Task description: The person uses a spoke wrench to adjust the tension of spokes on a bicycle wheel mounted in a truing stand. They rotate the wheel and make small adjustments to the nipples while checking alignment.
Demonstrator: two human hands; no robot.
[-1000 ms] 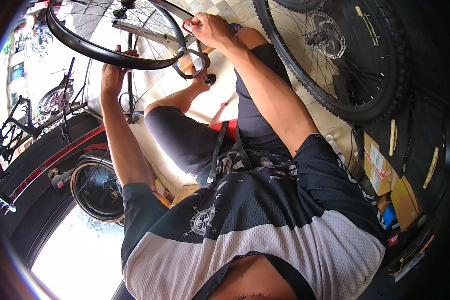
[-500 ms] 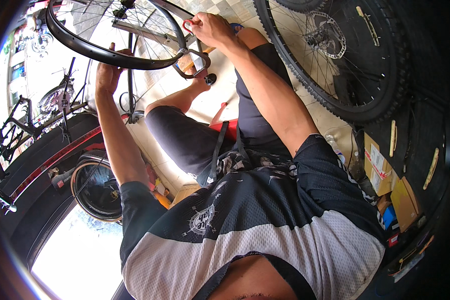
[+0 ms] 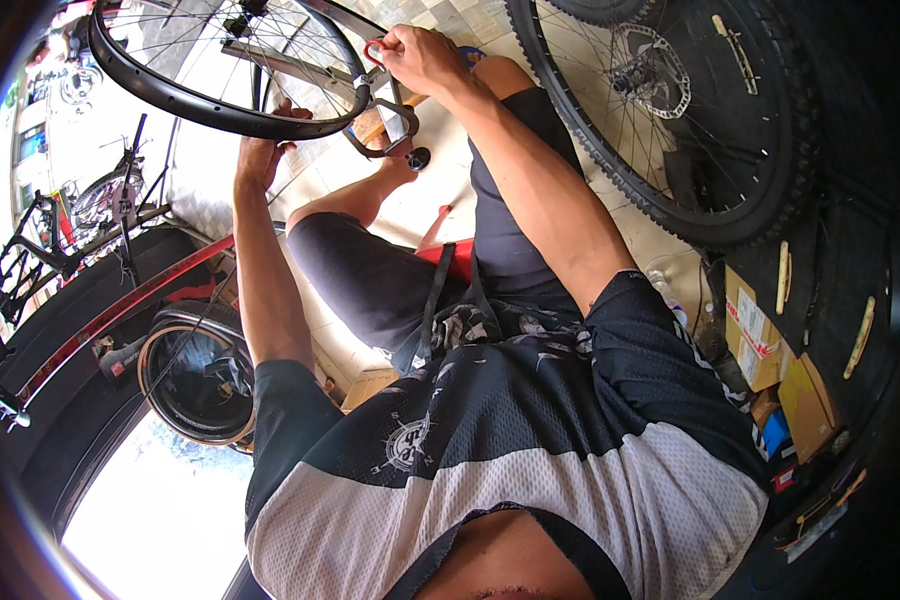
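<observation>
A bare black bicycle wheel rim (image 3: 215, 118) with thin spokes sits in a metal truing stand (image 3: 397, 122) at the top left. My left hand (image 3: 262, 155) grips the lower near edge of the rim, fingers reaching up behind it and partly hidden. My right hand (image 3: 422, 60) pinches a small red spoke wrench (image 3: 374, 50) beside the rim's right end, near the stand's arm. Where the wrench meets a spoke is too small to make out.
A wheel with a knobby tyre (image 3: 590, 150) and disc rotor (image 3: 660, 70) stands at the right. Cardboard boxes (image 3: 755, 330) lie below it. Left are a red bar (image 3: 120, 310), another wheel (image 3: 195, 375) and a bicycle frame (image 3: 55, 245). My knees flank a red object (image 3: 458, 262).
My left hand has slid right along the rim, toward the stand. My right hand stays nearly still with the red spoke wrench.
</observation>
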